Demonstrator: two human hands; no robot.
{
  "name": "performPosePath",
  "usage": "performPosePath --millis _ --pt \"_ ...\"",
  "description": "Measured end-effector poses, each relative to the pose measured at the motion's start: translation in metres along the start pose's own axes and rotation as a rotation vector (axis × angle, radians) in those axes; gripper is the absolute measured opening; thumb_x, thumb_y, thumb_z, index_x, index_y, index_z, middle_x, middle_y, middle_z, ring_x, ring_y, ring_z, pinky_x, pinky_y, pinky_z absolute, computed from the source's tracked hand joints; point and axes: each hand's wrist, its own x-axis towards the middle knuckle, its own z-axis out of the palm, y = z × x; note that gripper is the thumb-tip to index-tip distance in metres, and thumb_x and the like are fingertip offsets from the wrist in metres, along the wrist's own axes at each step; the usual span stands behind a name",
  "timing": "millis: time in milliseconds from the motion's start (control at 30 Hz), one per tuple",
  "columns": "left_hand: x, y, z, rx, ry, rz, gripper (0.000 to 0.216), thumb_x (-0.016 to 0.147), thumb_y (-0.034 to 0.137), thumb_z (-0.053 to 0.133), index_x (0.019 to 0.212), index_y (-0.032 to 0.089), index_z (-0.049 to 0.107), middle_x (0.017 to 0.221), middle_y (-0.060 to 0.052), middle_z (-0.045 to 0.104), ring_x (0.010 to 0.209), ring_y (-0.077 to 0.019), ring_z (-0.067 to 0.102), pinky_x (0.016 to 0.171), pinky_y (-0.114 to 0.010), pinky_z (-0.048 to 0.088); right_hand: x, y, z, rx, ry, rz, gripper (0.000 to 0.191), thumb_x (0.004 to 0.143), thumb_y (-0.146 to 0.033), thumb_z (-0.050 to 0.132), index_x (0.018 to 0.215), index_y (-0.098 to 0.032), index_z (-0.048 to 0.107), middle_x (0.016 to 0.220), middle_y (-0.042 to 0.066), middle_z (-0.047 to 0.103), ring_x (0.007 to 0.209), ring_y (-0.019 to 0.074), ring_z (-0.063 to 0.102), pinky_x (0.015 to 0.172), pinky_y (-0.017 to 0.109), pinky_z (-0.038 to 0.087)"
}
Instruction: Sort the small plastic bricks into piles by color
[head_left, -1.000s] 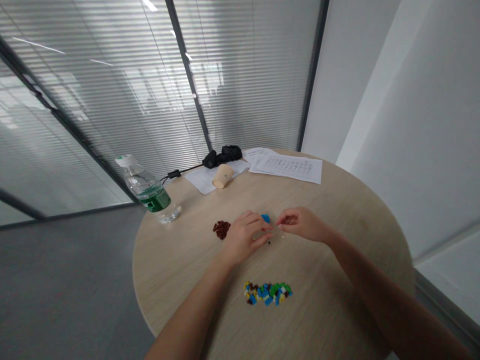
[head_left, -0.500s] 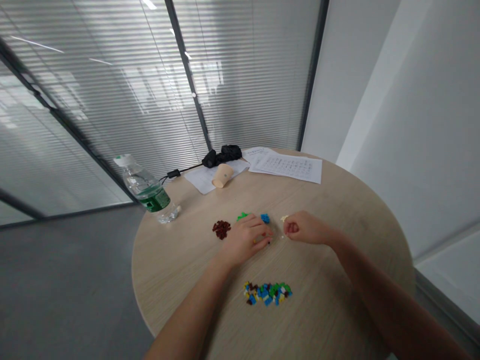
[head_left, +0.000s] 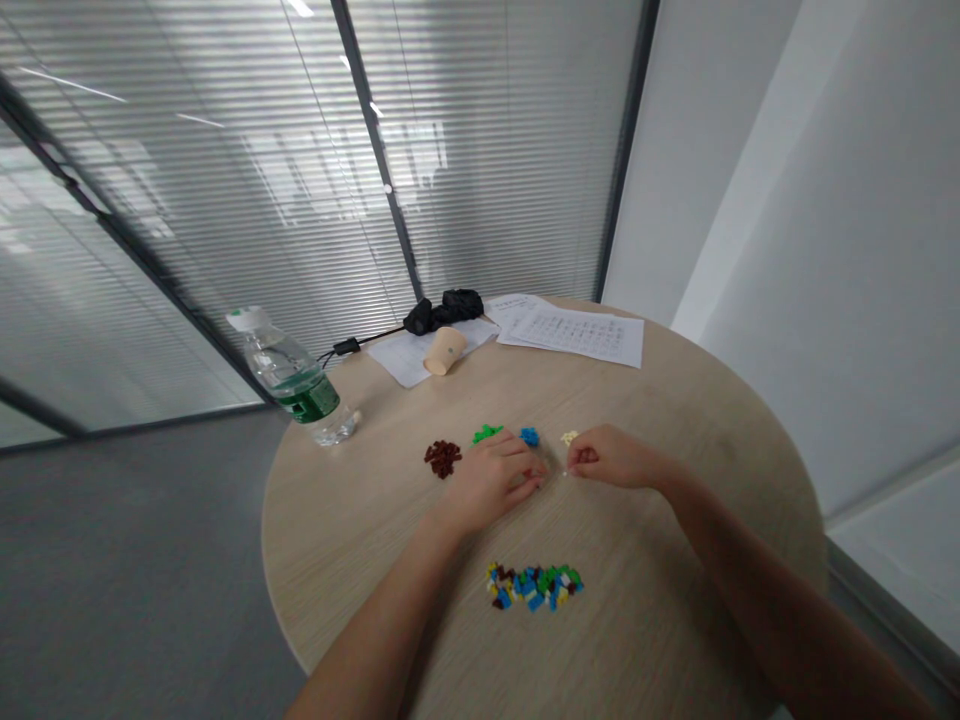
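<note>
My left hand (head_left: 501, 480) is low over the table, palm down with its fingers curled. What is under them is hidden. It lies between a pile of dark brown toy bricks (head_left: 443, 459) and a few blue bricks (head_left: 529, 437), partly covering the green bricks (head_left: 487, 433). My right hand (head_left: 607, 457) is closed in a pinch beside the small pile of cream-white bricks (head_left: 569, 437). One tiny white piece (head_left: 565, 474) shows by its fingertips; whether they touch it I cannot tell. Nearer to me is a mixed heap of colourful bricks (head_left: 534, 586).
The round wooden table (head_left: 360, 560) carries a clear bottle with a green label (head_left: 307, 398) at left. Toward the back are a paper cup on its side (head_left: 445, 351), a black folded bundle (head_left: 444, 311) and printed sheets (head_left: 574, 332). Blinds and a wall stand behind.
Both hands have stayed almost in place. A yellow spot and a dark speck seen at my left fingers before are out of sight now. My right fingers have shifted slightly.
</note>
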Motion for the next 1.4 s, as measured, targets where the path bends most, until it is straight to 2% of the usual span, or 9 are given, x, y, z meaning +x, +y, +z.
performPosePath --millis 233,733,967,1167,1300,1400 --pt "0.0 0.0 0.001 0.006 -0.011 -0.005 0.013 0.088 0.023 0.051 0.089 0.018 0.063 0.086 -0.003 0.063 0.087 -0.0163 0.055 0.08 -0.028 0.041 0.002 0.007 0.005 0.034 0.019 0.012 0.009 0.07 -0.019 0.058 0.069 -0.015 0.066 0.063 0.002 0.065 0.06 0.0146 0.058 0.055 0.022 0.038" --pt "0.001 0.002 0.0 -0.008 -0.023 0.02 0.014 0.088 0.022 0.05 0.085 0.018 0.063 0.085 -0.002 0.063 0.086 -0.0155 0.055 0.078 -0.027 0.042 0.004 0.009 0.006 -0.01 0.036 -0.012 0.011 0.074 -0.02 0.057 0.069 -0.015 0.065 0.061 0.002 0.063 0.058 0.0136 0.055 0.053 0.022 0.035" --pt "0.001 0.005 -0.003 -0.009 -0.053 0.013 0.016 0.089 0.022 0.048 0.086 0.019 0.063 0.087 -0.003 0.064 0.088 -0.0157 0.056 0.082 -0.028 0.042 0.003 0.01 0.004 0.078 0.056 -0.008 0.011 0.076 -0.022 0.057 0.074 -0.015 0.065 0.063 0.001 0.062 0.056 0.0125 0.053 0.053 0.022 0.036" --pt "0.002 0.006 -0.004 -0.045 -0.069 0.024 0.015 0.087 0.02 0.049 0.087 0.018 0.064 0.088 -0.003 0.064 0.088 -0.0158 0.057 0.079 -0.027 0.043 0.005 -0.005 0.004 0.002 0.071 -0.136 0.009 0.07 -0.013 0.059 0.073 -0.016 0.068 0.07 0.003 0.064 0.064 0.0137 0.055 0.059 0.022 0.039" --pt "0.002 0.011 -0.007 -0.132 -0.116 0.048 0.013 0.08 0.016 0.054 0.085 0.018 0.065 0.086 -0.002 0.064 0.084 -0.0151 0.058 0.077 -0.027 0.044 0.007 -0.008 0.009 -0.036 0.042 -0.14 0.013 0.066 -0.008 0.059 0.07 -0.016 0.068 0.068 0.002 0.063 0.063 0.0135 0.054 0.057 0.022 0.037" --pt "0.002 0.016 -0.008 -0.228 -0.201 0.043 0.013 0.074 0.012 0.058 0.082 0.018 0.067 0.082 -0.001 0.064 0.077 -0.0129 0.058 0.072 -0.024 0.044 0.006 -0.006 0.009 -0.042 0.025 -0.12 0.012 0.067 -0.008 0.058 0.066 -0.015 0.067 0.066 0.002 0.063 0.061 0.0134 0.054 0.055 0.022 0.036"
